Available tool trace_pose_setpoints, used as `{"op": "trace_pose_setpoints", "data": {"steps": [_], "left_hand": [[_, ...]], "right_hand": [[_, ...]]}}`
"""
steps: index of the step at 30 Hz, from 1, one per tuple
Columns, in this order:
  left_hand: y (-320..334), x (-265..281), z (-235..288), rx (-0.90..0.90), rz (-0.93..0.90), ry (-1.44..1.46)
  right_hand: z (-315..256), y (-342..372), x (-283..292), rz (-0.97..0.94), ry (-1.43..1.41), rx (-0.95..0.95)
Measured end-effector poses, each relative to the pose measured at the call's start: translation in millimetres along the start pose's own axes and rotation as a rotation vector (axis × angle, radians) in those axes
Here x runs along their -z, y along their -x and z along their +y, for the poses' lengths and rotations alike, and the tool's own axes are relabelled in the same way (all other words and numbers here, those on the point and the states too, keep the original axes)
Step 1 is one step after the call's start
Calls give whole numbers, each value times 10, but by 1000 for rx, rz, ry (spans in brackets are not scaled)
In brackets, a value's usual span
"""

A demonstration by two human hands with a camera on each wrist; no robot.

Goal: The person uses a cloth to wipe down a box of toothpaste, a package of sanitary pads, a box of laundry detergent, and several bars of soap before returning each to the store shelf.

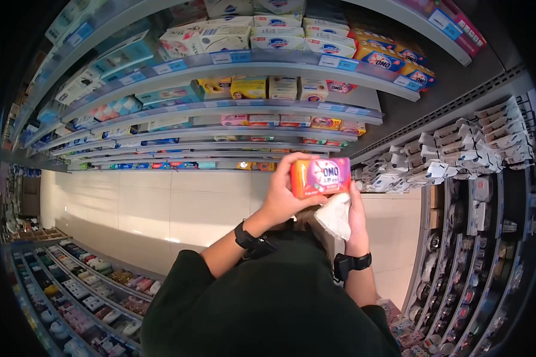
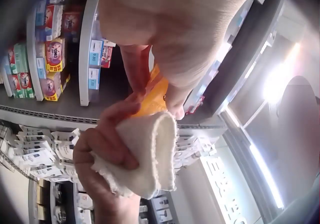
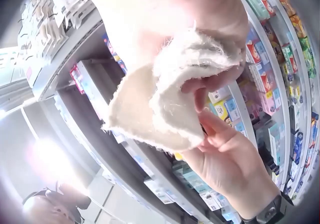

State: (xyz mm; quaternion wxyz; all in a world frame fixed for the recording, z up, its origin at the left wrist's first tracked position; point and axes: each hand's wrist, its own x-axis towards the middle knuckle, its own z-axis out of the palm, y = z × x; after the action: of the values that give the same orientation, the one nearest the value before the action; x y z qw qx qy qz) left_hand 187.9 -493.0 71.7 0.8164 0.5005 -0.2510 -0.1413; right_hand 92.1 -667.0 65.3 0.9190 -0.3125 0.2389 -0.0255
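An orange and purple OMO pack [image 1: 323, 177] is held up in front of the body, its printed face towards the head camera. My left hand [image 1: 283, 191] grips its left end, thumb along the lower edge. In the left wrist view, the orange side of the pack [image 2: 156, 95] shows below my left hand [image 2: 185, 29]. A folded white cloth [image 1: 335, 215] with frayed edges hangs under the pack. My right hand [image 1: 356, 219] holds this cloth, fingertips near the pack's right end. The right wrist view shows the cloth [image 3: 175, 104] beneath my right hand [image 3: 175, 19], hiding the pack.
Shelves of boxed goods [image 1: 280, 56] with price tags curve across the front. White packets [image 1: 458, 149] hang on hooks at the right, above racks of dark items [image 1: 458, 262]. More stocked shelves [image 1: 83, 285] stand at the lower left, beside a pale tiled floor [image 1: 161, 208].
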Motion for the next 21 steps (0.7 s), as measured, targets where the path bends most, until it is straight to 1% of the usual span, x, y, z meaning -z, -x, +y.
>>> {"op": "trace_pose_setpoints", "data": {"steps": [2, 3, 4, 6, 7, 8, 10, 12, 13, 14, 15, 16, 17, 18, 19, 20, 21], "left_hand": [[98, 155, 88, -35, 93, -28], [151, 217, 146, -41, 127, -27], [178, 262, 189, -43, 138, -25], [280, 338, 263, -45, 176, -90], [350, 363, 283, -53, 198, -66], [421, 384, 318, -66, 217, -67], [550, 388, 386, -35, 226, -109], [688, 340, 399, -35, 244, -129], [760, 309, 382, -18, 256, -149], [825, 265, 354, -4, 267, -170], [891, 213, 311, -60, 288, -180], [955, 166, 313, -76, 287, -181], [1039, 133, 329, -25, 363, -321], [1106, 107, 354, 29, 438, -461], [1143, 77, 385, 56, 515, -439], [1138, 92, 371, -10, 518, -339], [1173, 37, 451, -2, 514, -354]], "right_hand": [[-26, -54, 165, -192, 144, -39], [-145, -16, 121, -208, 208, -36], [-180, 13, 40, -211, 214, -44], [-212, 79, -126, 88, 181, 118], [-221, 102, -216, 137, 184, 191], [-198, 96, -317, 151, 168, 305], [-176, 107, -326, 92, 332, 367], [13, 110, -425, 185, 647, 521], [136, 168, -572, 99, 885, 737], [235, 152, -547, -68, 1170, 948], [259, 235, -685, -230, 1444, 1081], [387, 332, -781, -333, 1503, 1089], [470, 414, -809, -413, 1550, 1126], [525, 491, -810, -548, 1504, 1090], [555, 602, -804, -651, 1518, 1069], [557, 712, -787, -755, 1531, 1047], [550, 789, -739, -756, 1529, 1067]]}}
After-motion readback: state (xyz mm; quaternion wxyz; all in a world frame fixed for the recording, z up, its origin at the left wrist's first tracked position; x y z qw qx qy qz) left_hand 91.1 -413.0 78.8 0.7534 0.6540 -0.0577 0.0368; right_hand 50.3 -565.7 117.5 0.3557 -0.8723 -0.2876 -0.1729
